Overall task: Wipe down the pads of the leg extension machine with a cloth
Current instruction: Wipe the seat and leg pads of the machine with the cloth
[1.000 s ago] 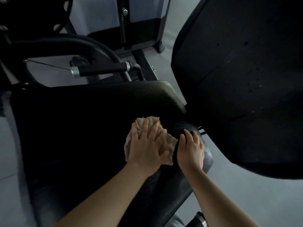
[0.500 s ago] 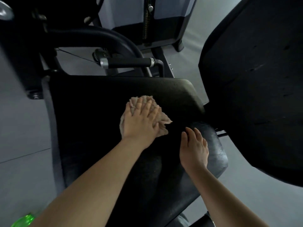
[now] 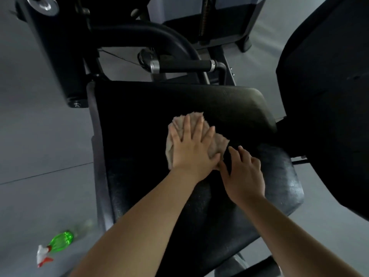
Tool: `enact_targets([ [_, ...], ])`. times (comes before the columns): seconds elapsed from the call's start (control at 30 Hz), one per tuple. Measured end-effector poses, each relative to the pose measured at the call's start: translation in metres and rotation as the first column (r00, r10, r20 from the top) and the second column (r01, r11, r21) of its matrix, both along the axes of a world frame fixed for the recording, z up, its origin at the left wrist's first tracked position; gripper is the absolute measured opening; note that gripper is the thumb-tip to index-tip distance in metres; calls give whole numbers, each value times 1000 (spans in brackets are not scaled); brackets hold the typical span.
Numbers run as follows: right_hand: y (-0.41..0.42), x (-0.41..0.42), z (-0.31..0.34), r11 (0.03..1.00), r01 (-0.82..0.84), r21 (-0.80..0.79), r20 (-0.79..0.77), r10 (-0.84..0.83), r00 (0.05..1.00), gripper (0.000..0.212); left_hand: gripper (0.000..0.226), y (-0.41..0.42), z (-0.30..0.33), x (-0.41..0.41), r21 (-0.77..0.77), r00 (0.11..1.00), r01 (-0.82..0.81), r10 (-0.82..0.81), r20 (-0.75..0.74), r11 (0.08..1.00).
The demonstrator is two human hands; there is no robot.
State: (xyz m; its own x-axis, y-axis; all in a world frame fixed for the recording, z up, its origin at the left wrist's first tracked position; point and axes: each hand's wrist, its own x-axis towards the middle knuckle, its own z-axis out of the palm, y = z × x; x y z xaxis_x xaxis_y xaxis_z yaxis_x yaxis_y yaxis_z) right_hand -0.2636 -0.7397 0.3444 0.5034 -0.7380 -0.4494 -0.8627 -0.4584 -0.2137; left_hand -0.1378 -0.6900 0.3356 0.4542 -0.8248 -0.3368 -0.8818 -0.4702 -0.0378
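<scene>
the left hand (image 3: 191, 150) lies flat with straight, spread fingers pressing the beige cloth (image 3: 216, 144), which sits bunched under and ahead of them on the black seat pad (image 3: 139, 120). just right of it, the right hand (image 3: 243, 172) rests on the pad, fingers relaxed, holding nothing. farther right stands the back pad (image 3: 327, 96); beyond the fingertips, a handle (image 3: 183, 65); far left on the floor, a green spray bottle (image 3: 58, 242).

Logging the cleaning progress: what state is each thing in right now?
cloth: crumpled, flat on the seat pad under the left hand
left hand: fingers straight, pressing the cloth
right hand: resting on the seat pad, holding nothing
seat pad: being wiped
spray bottle: lying on the floor
</scene>
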Motion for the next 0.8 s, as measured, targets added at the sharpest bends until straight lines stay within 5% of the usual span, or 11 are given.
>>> enact_targets([
  [0.17,-3,1,3,1000,-18,3,-27,18,999,64,69,-7,2,31,-12,999,12,-12,38,1000],
  [0.33,13,0,0,1000,-24,-3,-72,24,997,70,67,53,21,81,-69,967,-241,245,70,968],
  [0.5,13,4,6,1000,-28,-7,-88,27,996,71,72,116,30,28,-118,893,-439,447,51,891],
  [0.8,7,5,10,999,-44,8,-124,44,991,72,76,103,27,29,-52,925,-378,379,26,924],
])
